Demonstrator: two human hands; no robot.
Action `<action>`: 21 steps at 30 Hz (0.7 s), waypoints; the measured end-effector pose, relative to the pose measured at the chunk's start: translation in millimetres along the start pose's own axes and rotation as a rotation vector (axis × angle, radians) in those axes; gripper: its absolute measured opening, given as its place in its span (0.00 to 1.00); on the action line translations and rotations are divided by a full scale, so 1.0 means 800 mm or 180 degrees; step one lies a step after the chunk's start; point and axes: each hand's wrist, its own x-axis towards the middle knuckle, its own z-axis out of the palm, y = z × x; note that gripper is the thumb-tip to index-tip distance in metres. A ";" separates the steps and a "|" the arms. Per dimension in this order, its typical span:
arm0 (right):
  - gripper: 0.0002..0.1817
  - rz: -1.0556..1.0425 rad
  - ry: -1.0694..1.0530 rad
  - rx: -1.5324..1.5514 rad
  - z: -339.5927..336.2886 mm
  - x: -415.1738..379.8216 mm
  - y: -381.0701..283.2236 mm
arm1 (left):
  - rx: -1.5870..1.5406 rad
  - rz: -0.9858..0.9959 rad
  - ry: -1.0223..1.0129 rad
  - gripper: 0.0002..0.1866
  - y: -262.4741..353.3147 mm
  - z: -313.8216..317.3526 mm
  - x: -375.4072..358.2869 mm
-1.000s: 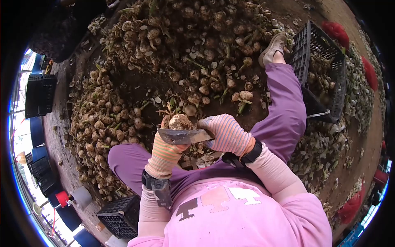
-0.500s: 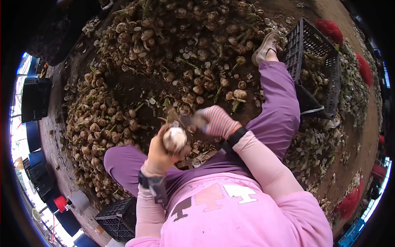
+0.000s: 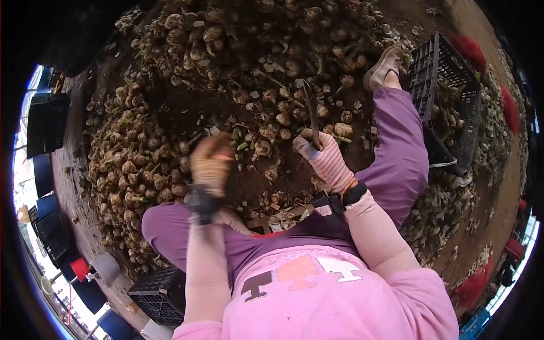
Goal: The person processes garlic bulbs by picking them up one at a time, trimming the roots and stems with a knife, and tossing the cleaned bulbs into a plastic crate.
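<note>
My right hand (image 3: 328, 164), in a striped glove, is closed round the handle of a knife (image 3: 311, 110). Its dark, narrow blade points away from me over the loose bulbs. My left hand (image 3: 211, 164), also gloved, is smeared by motion at the inner edge of the left heap of garlic bulbs (image 3: 127, 164). Its fingers are too blurred to show whether they hold anything. Between the two hands, single garlic bulbs (image 3: 262, 148) and cut green stem pieces (image 3: 242, 145) lie on the dark ground.
A larger heap of garlic bulbs (image 3: 192, 39) spreads beyond my hands. At the right stands a black crate (image 3: 426, 79) with bulbs inside, beside peelings (image 3: 447, 209) and red net bags (image 3: 467, 51). Another black crate (image 3: 158, 297) sits at the lower left.
The pale trimmed bulb that was in my left hand no longer shows, and that hand has moved left and away from me. My right hand and knife have moved right, the blade now pointing forward.
</note>
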 end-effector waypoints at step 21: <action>0.08 -0.0300 0.0072 -0.0335 -0.005 -0.017 -0.013 | -0.2602 -0.1952 -0.0927 0.28 0.132 0.013 -0.029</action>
